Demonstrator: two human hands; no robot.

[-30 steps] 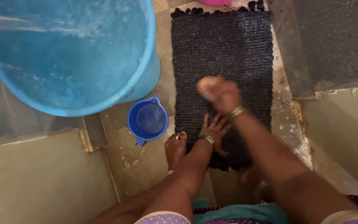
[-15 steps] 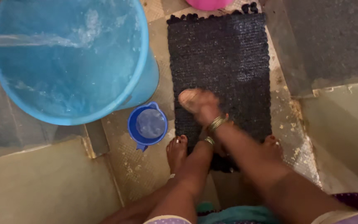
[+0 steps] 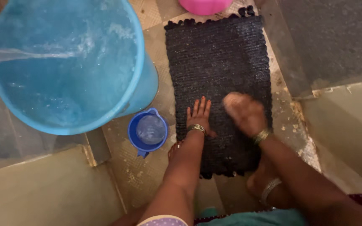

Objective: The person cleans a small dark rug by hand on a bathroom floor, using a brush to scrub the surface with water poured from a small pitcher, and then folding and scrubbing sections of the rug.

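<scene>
A dark woven mat (image 3: pixel 218 54) lies flat on the wet floor in front of me. My left hand (image 3: pixel 199 117) presses flat on the mat's near left part, fingers spread. My right hand (image 3: pixel 244 112) is blurred and closed around a pale scrubbing object (image 3: pixel 232 101) that rests on the mat just right of my left hand. Both wrists wear metal bangles. My feet sit at the mat's near edge, mostly hidden under my arms.
A large blue bucket (image 3: pixel 141 90) full of water stands at the left, with a stream of water running into it. A small blue mug (image 3: pixel 149 129) of water sits beside the mat. A pink vessel (image 3: pixel 204 6) is beyond the mat. Stone ledges flank both sides.
My right hand with the scrubbing object has swept across the mat, left and then back to the right. My left hand has slid forward onto the mat. The view has shifted slightly.
</scene>
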